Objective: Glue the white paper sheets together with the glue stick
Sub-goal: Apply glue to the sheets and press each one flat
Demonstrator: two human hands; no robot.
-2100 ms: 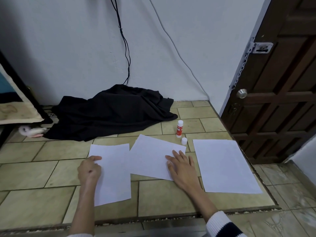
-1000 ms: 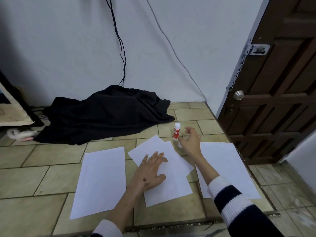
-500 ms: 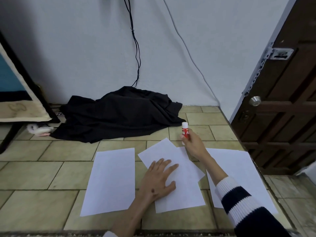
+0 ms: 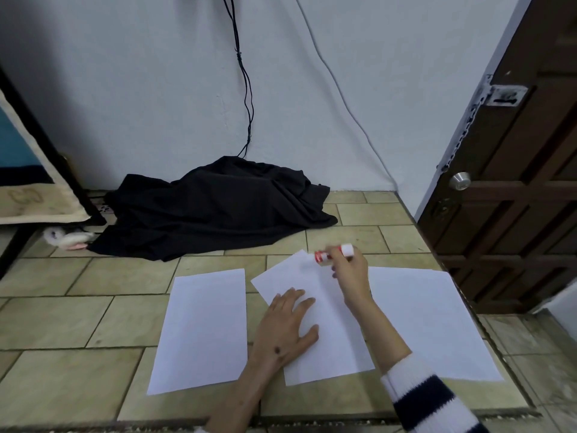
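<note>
Three white paper sheets lie on the tiled floor: a left sheet [image 4: 203, 329], a tilted middle sheet [image 4: 331, 332] and a right sheet [image 4: 427, 320]. My left hand [image 4: 285, 326] presses flat on the middle sheet with fingers spread. My right hand [image 4: 349, 270] grips a red and white glue stick [image 4: 332, 254], held nearly sideways with its tip over the middle sheet's far corner. Whether the tip touches the paper is unclear through motion blur.
A heap of black cloth [image 4: 212, 210] lies against the white wall behind the sheets. A dark wooden door [image 4: 512, 189] stands at the right. A leaning framed board [image 4: 34, 170] is at the left. A floor step edge [image 4: 281, 423] runs close in front.
My right hand took the glue stick from the floor, tipped it from upright to sideways and brought it to the middle sheet's far corner. My left hand stays pressed on that sheet.
</note>
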